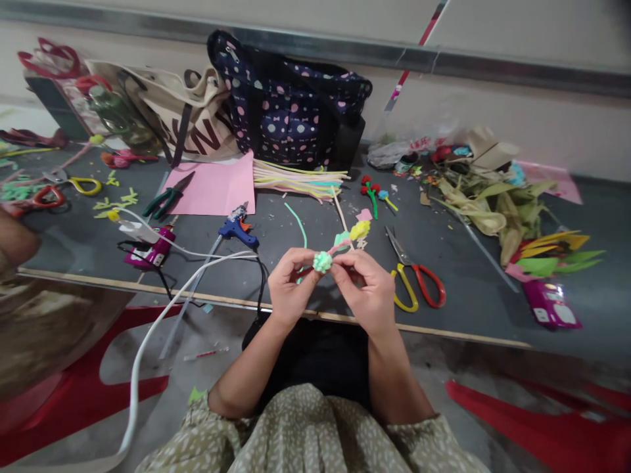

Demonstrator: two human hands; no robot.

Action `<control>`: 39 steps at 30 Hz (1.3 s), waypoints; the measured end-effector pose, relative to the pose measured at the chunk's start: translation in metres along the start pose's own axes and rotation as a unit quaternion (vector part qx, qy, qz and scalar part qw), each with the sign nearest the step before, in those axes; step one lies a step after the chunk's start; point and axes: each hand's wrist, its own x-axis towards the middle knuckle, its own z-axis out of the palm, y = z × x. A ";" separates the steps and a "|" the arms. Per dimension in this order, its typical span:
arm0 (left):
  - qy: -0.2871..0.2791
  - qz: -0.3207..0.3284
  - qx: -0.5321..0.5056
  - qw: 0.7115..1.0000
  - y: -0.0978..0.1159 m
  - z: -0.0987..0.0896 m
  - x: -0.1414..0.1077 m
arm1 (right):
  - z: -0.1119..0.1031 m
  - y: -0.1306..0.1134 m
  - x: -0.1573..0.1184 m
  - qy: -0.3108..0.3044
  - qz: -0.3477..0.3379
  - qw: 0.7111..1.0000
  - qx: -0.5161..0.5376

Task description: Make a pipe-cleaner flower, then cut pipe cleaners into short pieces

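Between my two hands is a small mint-green pipe-cleaner flower [323, 263], a fluffy rounded bunch. My left hand [292, 284] pinches its left side with thumb and forefinger. On the other side my right hand [365, 284] closes its fingertips on the flower's edge. Just beyond the fingers lie a yellow pipe-cleaner piece [360, 230] and a pink twisted stem [340, 247], partly hidden by my right hand. A loose green pipe cleaner [298, 222] curves behind my left hand. Scissors with one yellow and one red handle [405, 263] rest right of my right hand.
A blue glue gun [238, 230], green-handled pliers [168, 196], pink paper [211, 187] and a pipe-cleaner bundle [300, 180] lie on the grey table [463, 256]. Bags [290, 105] stand behind. A white cable [162, 318] hangs over the front edge. Another person's arm [20, 243] is at left.
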 end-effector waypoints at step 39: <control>0.109 -0.099 -0.118 0.982 -0.005 0.002 -0.003 | -0.006 -0.014 -0.002 0.069 -0.041 0.992 -0.095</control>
